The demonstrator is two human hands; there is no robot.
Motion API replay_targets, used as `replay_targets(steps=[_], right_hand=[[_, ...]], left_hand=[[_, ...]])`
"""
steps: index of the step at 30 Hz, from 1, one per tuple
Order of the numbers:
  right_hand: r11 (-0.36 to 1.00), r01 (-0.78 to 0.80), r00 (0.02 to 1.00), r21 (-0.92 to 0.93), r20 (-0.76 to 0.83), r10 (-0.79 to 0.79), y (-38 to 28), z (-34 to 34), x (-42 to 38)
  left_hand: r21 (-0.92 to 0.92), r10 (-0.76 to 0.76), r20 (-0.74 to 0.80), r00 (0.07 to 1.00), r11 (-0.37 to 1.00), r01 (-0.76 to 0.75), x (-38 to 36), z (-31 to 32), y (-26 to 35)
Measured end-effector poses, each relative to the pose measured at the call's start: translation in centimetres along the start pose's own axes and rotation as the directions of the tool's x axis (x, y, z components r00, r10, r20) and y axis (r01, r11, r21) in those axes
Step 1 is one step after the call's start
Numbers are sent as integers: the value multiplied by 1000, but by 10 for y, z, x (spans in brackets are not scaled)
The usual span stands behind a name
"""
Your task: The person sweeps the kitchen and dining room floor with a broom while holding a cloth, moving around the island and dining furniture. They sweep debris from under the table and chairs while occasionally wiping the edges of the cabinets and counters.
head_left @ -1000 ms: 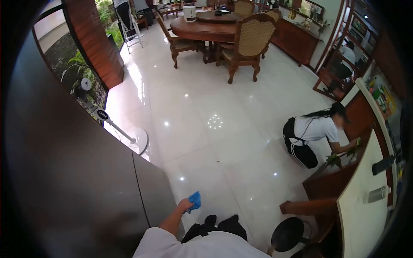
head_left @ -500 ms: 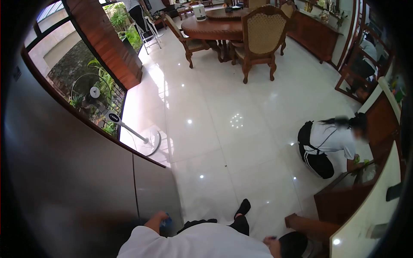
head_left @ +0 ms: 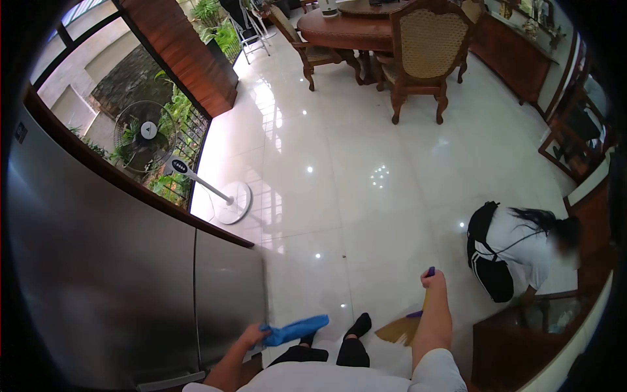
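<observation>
My left hand point(head_left: 253, 334) is closed on one end of a long, wrinkled, sheet-like blue thing point(head_left: 295, 330), which stretches to the right above my feet. I cannot tell whether it is a bag or a cloth. Out in front, my right hand point(head_left: 432, 281) grips a broom by its purple-tipped handle. The tan, fan-shaped bristles of the broom point(head_left: 397, 331) spread low over the tiles beside my dark-socked foot point(head_left: 358, 325). My forearm hides part of the broom's handle.
A person point(head_left: 513, 242) crouches on the right by a wooden glass-fronted cabinet point(head_left: 496, 349). To my left stands a steel refrigerator point(head_left: 130, 261), with a stand fan point(head_left: 232, 201) beyond it. Carved chairs point(head_left: 434, 49) surround a round wooden table point(head_left: 346, 32) at the back.
My right hand has come forward, and the broom now shows. The blue thing now extends to the right from my left hand. The crouching person bends lower; the view has shifted.
</observation>
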State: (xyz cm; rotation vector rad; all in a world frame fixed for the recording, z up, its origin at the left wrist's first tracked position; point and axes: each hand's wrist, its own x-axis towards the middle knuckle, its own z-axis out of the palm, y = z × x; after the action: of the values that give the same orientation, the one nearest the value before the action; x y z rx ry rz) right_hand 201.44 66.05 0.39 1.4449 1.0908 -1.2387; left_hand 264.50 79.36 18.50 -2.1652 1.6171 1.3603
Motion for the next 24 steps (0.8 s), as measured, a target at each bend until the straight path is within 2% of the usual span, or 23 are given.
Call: replay_targets(steps=[2, 3, 5, 6, 7, 8, 9, 11, 12, 14, 15, 17, 19, 21, 22, 23, 24], right_hand=[[974, 75, 989, -213, 138, -46, 31, 24, 6], [973, 68, 990, -219, 138, -38, 40, 33, 12], [892, 68, 998, -448, 19, -66, 59, 50, 36], [827, -15, 995, -562, -92, -44, 74, 54, 39], [777, -37, 993, -628, -113, -44, 86, 50, 42], [742, -36, 997, -670, -74, -18, 103, 43, 45], [710, -25, 1000, -703, -13, 23, 121, 34, 46], [651, 17, 985, -759, 124, 119, 161, 14, 41], [621, 43, 967, -783, 190, 172, 184, 5, 35], [571, 98, 918, -815, 296, 263, 221, -4, 12], [555, 130, 890, -821, 343, 299, 236, -6, -2], [551, 182, 830, -815, 428, 359, 246, -7, -34], [569, 230, 766, -789, 508, 395, 242, -23, -76], [476, 397, 716, -784, 590, 374, 224, -63, -88], [407, 494, 719, -768, 624, 306, 214, -95, -107], [327, 581, 711, -745, 660, 241, 204, -130, -132], [368, 576, 708, -730, 671, 220, 192, -166, -151]], left_hand=[[150, -39, 11, 999, 988, 37, -8, 7, -45], [150, -46, 5, 999, 988, 45, -16, 10, -60], [208, -193, -66, 979, 957, 203, -38, 13, -88], [208, -201, -69, 977, 955, 211, -44, 15, -108], [254, -224, 13, 975, 943, 213, -46, 18, -129], [298, -243, 98, 965, 932, 205, -44, 21, -141], [295, -236, 106, 966, 935, 196, -49, 21, -139], [312, -152, -32, 988, 938, 154, -57, 22, -138], [307, -135, -26, 990, 942, 137, -47, 21, -141], [378, -409, 143, 901, 864, 333, -23, 21, -159], [374, -395, 148, 907, 871, 319, -16, 18, -153], [340, -171, 50, 984, 929, 144, -11, -10, -97], [160, -262, 175, 949, 959, 235, 30, -18, -111], [-5, -77, 114, 990, 997, 78, 32, -44, -76], [-16, -63, 123, 990, 998, 65, 45, -43, -90], [-134, -15, 80, 997, 991, 26, 71, -42, -104], [-249, 24, 35, 999, 968, -15, 87, -43, -117]])
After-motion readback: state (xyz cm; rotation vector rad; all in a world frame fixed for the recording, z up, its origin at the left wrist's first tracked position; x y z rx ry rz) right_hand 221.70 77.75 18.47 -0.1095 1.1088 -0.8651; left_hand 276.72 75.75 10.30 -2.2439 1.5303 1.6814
